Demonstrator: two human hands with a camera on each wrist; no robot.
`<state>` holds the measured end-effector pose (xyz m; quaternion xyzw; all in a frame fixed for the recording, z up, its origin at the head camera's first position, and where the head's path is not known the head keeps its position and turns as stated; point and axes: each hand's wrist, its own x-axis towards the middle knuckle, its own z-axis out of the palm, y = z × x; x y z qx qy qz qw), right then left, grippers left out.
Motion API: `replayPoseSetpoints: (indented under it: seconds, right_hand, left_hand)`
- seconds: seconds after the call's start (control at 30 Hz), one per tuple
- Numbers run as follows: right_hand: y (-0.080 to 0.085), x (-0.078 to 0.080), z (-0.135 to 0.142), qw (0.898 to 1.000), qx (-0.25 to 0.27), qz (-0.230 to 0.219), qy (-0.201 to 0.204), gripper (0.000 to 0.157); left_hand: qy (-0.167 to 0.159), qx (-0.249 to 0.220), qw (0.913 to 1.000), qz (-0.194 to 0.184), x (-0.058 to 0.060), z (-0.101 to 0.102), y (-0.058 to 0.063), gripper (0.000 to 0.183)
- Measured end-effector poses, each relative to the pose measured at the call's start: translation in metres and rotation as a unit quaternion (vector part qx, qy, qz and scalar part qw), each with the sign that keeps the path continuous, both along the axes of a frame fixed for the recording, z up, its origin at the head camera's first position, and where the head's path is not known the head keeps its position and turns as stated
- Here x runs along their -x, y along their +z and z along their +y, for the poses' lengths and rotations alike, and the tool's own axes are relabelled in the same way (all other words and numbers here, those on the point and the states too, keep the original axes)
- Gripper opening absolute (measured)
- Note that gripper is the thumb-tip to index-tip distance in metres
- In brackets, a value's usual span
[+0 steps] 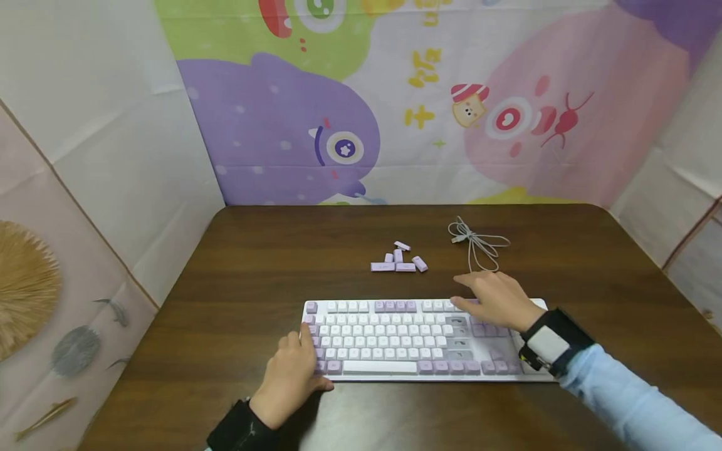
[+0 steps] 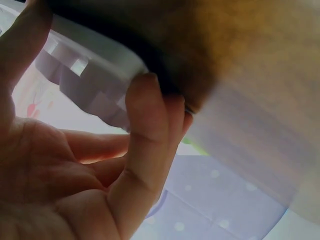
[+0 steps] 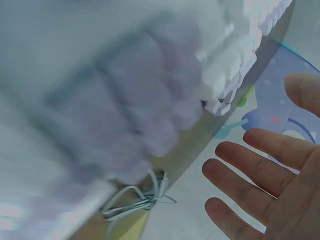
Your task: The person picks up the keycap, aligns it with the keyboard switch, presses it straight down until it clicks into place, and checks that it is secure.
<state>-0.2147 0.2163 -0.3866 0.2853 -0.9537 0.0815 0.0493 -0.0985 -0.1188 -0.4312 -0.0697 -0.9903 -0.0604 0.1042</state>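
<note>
A white and lilac keyboard [image 1: 380, 368] lies on the wooden table, some key spots at its right part showing as grey gaps. My left hand [image 1: 290, 369] holds its left end, thumb by the front corner and fingers along the side; in the left wrist view curled fingers [image 2: 145, 120] touch the keyboard's edge [image 2: 107, 55]. Over the right part of the keyboard hovers my right hand [image 1: 499, 300], fingers stretched toward the left. The right wrist view shows that hand [image 3: 280, 185] with spread fingers, holding nothing. Several loose lilac keycaps [image 1: 405, 267] lie behind the keyboard.
A bundled pale cable [image 1: 479, 241] lies at the back of the table, just beyond my right hand. Behind the table [image 1: 271, 250] hangs a cartoon-printed cloth [image 1: 417, 156], with pale cloth walls [image 1: 130, 125] at both sides.
</note>
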Motion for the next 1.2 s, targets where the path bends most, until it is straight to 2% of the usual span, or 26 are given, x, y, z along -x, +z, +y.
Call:
replayPoseSetpoints:
  seconds: [0.1, 0.23, 0.43, 0.57, 0.7, 0.83, 0.97, 1.07, 1.2]
  right_hand:
    - [0.002, 0.019, -0.015, 1.0, -0.021, -0.015, -0.001, 0.044]
    - [-0.004, 0.042, -0.034, 0.999, -0.051, -0.01, 0.005, 0.042]
    - [-0.017, 0.065, -0.076, 0.996, -0.07, 0.027, 0.052, 0.034]
    - [-0.02, 0.074, -0.104, 0.994, -0.078, 0.022, 0.073, 0.033]
    - [-0.025, 0.082, -0.124, 0.992, -0.1, 0.013, 0.075, 0.036]
    - [-0.03, 0.085, -0.128, 0.991, -0.11, 0.021, 0.075, 0.034]
    - [-0.033, 0.086, -0.13, 0.99, -0.108, 0.041, 0.081, 0.024]
    - [-0.035, 0.087, -0.132, 0.989, -0.096, 0.058, 0.096, 0.012]
    - [-0.036, 0.09, -0.138, 0.987, -0.082, 0.076, 0.115, 0.009]
  left_hand:
    - [-0.001, 0.001, 0.9999, 0.012, -0.002, -0.001, -0.002, 0.108]
    - [-0.005, 0.006, 0.9998, 0.02, -0.002, -0.001, -0.004, 0.108]
    - [-0.002, 0.012, 0.9995, 0.031, -0.002, -0.003, -0.007, 0.108]
    - [-0.001, 0.018, 0.9991, 0.038, -0.001, -0.005, -0.008, 0.11]
    - [0.007, 0.017, 0.9993, 0.033, -0.001, -0.008, -0.009, 0.111]
    - [0.008, 0.015, 0.9997, 0.019, -0.003, -0.006, -0.009, 0.111]
    - [0.01, 0.014, 0.9998, 0.012, -0.003, -0.005, -0.008, 0.111]
    - [0.013, 0.016, 0.9996, 0.021, -0.003, -0.005, -0.008, 0.111]
    - [0.018, 0.015, 0.9992, 0.032, -0.002, -0.009, -0.009, 0.111]
